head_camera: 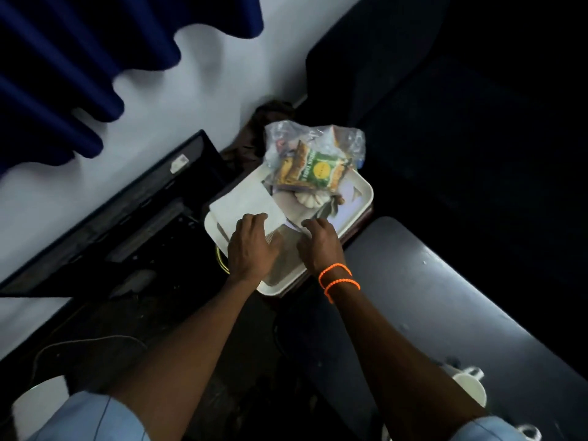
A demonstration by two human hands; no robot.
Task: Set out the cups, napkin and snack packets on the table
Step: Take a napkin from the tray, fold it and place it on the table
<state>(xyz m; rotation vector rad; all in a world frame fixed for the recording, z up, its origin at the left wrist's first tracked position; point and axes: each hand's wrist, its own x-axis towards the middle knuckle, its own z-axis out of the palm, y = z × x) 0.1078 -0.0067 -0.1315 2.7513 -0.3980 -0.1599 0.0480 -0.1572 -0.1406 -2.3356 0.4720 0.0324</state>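
Note:
A cream tray [361, 190] sits in the middle of the view. On it lies a white napkin [245, 203] and a clear plastic bag [313, 148] holding snack packets, one green and yellow [319, 171]. My left hand [253, 246] rests with fingers spread on the napkin's near edge. My right hand [319, 243], with orange bead bracelets at the wrist, lies on the tray beside it, fingertips on a grey sheet. A white cup [471, 385] stands on the dark table [429, 297] at lower right. Neither hand visibly grips anything.
A dark monitor or panel [127, 211] lies to the left of the tray. Blue curtains [79, 58] hang against a white wall at upper left. A dark seat [445, 122] fills the upper right. A white round object [41, 399] shows at lower left.

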